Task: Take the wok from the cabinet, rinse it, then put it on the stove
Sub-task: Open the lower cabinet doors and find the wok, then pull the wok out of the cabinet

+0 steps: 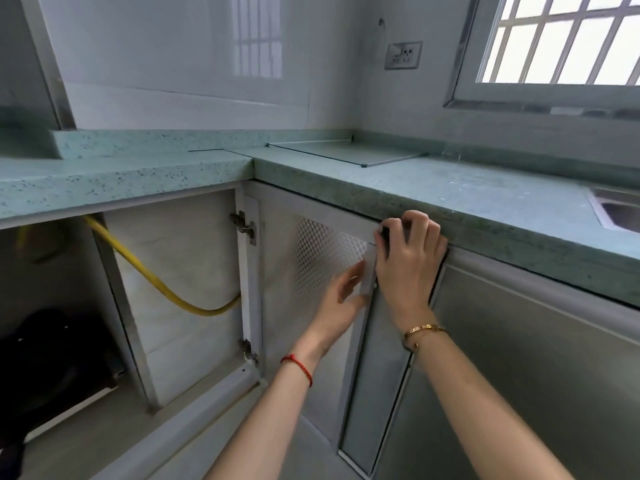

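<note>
Head view, your hands: both are on the cabinet door point(311, 271) under the corner of the counter.
Right hand point(408, 258): your fingers curl over the door's top free edge, just below the counter's lip, gripping it; a gold bracelet point(424, 332) sits on that wrist.
Left hand point(341, 296): your fingers are spread open and flat, fingertips touching the door's free edge just below your right hand; a red string point(299, 367) circles that wrist.
Cabinet door: white frame with a diamond-patterned panel, swung open on two hinges point(244, 225) at its left side.
Wok point(52, 358): the dark rounded shape low in the open cabinet at far left looks like it; it is blurred, so you cannot be sure. It lies well apart from both your hands.
Yellow hose point(156, 278): it sags across the open cabinet interior, between the dark shape and the door.
Counter point(450, 188): green speckled stone wrapping the corner.
Sink point(620, 211): its steel rim shows at the far right edge.
Window point(561, 39): barred, above the right counter.
</note>
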Motion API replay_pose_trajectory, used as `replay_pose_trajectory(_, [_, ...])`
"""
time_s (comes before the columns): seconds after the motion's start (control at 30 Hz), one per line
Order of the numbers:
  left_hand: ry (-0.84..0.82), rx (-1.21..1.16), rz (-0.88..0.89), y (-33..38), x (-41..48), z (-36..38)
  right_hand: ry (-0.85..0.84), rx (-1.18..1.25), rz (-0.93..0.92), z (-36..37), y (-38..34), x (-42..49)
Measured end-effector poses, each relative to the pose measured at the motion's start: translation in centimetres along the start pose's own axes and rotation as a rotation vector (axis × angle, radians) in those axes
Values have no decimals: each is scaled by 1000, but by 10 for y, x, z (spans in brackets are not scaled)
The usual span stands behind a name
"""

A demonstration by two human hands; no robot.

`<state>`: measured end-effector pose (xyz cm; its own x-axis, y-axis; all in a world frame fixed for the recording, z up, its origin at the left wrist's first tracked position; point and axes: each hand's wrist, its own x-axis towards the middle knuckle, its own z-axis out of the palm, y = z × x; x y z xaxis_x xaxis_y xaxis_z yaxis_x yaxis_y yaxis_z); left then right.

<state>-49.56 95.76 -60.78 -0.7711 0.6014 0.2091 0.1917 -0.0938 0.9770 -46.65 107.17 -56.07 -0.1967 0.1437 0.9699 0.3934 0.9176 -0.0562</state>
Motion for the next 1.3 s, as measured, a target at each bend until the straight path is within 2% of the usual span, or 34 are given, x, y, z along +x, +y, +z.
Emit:
replay_pose_trajectory(0.23, [3, -109, -23, 5, -9, -6, 1, 58, 43, 0, -2, -2])
replay_pose_trajectory(0.33, [90, -107, 21, 4, -21, -27, 35, 172, 51, -5, -11, -5])
replay_pose_trajectory(0.4, [183, -111, 51, 4, -29, -47, -4, 290, 51, -8, -25, -8])
replay_pose_trajectory(0.57, [420, -198, 97, 8, -64, -104, -331, 608, 129, -17, -86, -23])
replay_pose_trajectory(0.8, [791, -159, 110, 7, -154, -193, -755, 1108, 304, -40, -191, -51])
replay_pose_trajectory(0.9, [934, -94, 73, -4, -204, -231, -928, 1192, 253, -47, -236, -74])
replay_pose_trajectory(1.07, [1069, 26, -75, -27, -263, -277, -1229, 1254, 196, -47, -302, -124])
replay_pose_trajectory(1.2, [1116, 89, -169, -55, -283, -309, -1482, 1256, 225, -30, -354, -175])
replay_pose_trajectory(1.3, [1158, 107, -230, -82, -287, -338, -1650, 1231, 323, -10, -393, -213])
